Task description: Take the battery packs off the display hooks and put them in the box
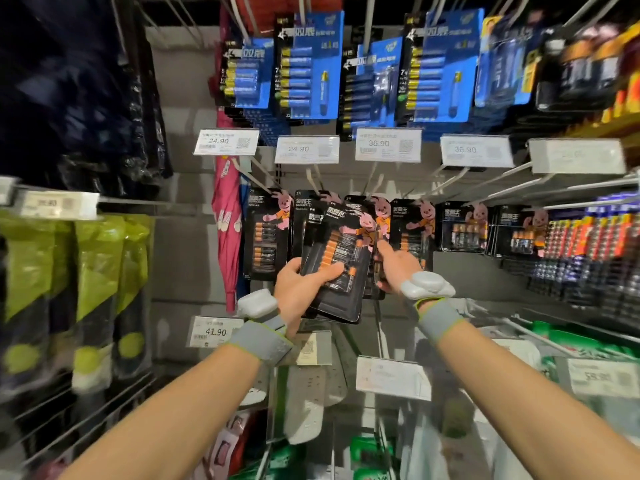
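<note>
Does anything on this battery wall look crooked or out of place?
The black battery packs gripped in the left hand sit tilted, while the hanging packs beside them hang straight. Oddly, a pink folded item, perhaps an umbrella, hangs next to the batteries.

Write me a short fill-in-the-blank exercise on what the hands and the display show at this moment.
1. The left hand grips a stack of ____ blister packs of orange-and-black batteries.
2. The right hand grips a matching hanging pack to the ____ of that stack.
3. The carded battery packs on the top row of hooks are ____.
4. The white price tag beside the left wrist reads ____.

Missing words: black; right; blue; 41.90
</note>
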A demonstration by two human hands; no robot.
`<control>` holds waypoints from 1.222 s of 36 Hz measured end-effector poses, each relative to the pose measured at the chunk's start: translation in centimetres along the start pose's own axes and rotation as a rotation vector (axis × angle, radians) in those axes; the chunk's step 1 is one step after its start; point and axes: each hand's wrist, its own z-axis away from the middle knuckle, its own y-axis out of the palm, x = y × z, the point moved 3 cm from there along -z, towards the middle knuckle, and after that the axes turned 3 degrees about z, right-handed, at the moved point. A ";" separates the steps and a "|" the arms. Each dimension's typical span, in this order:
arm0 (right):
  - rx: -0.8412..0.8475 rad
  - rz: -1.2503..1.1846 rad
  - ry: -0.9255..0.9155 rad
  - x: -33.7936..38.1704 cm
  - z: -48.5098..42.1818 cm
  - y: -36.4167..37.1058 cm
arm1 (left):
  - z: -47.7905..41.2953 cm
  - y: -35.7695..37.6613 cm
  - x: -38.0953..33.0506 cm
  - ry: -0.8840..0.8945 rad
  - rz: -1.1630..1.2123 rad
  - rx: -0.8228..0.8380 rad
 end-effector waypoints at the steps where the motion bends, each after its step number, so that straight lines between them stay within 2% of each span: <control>1: 0.048 -0.071 0.024 0.2 0.8 -0.2 | 0.2 0.2 0.1 0.010 -0.003 -0.002; 3: 0.140 -0.133 0.032 0.2 1.9 -0.2 | 0.2 0.6 0.2 0.032 0.004 -0.014; 9: 0.248 -0.062 -0.061 -0.8 3.5 -1.9 | 1.7 2.2 -0.2 0.064 -0.004 0.013; 15: 0.079 -0.032 -0.075 -1.7 4.4 -5.3 | 2.9 3.9 0.2 -0.030 0.012 0.058; 18: 0.045 -0.012 -0.083 -2.0 5.1 -6.7 | 3.3 4.4 0.5 -0.004 -0.049 0.051; 23: 0.061 -0.050 -0.043 -3.3 5.6 -9.2 | 4.3 6.1 0.5 0.038 -0.075 0.066; 26: 0.067 -0.071 -0.082 -2.2 7.3 -10.6 | 5.1 6.7 0.2 0.095 -0.119 0.046; 35: -0.054 -0.141 -0.165 -0.1 8.0 -13.4 | 6.8 7.0 -1.5 0.240 -0.192 0.027; 44: -0.067 -0.147 -0.188 1.5 7.8 -14.7 | 7.6 7.6 -2.1 0.208 -0.157 0.023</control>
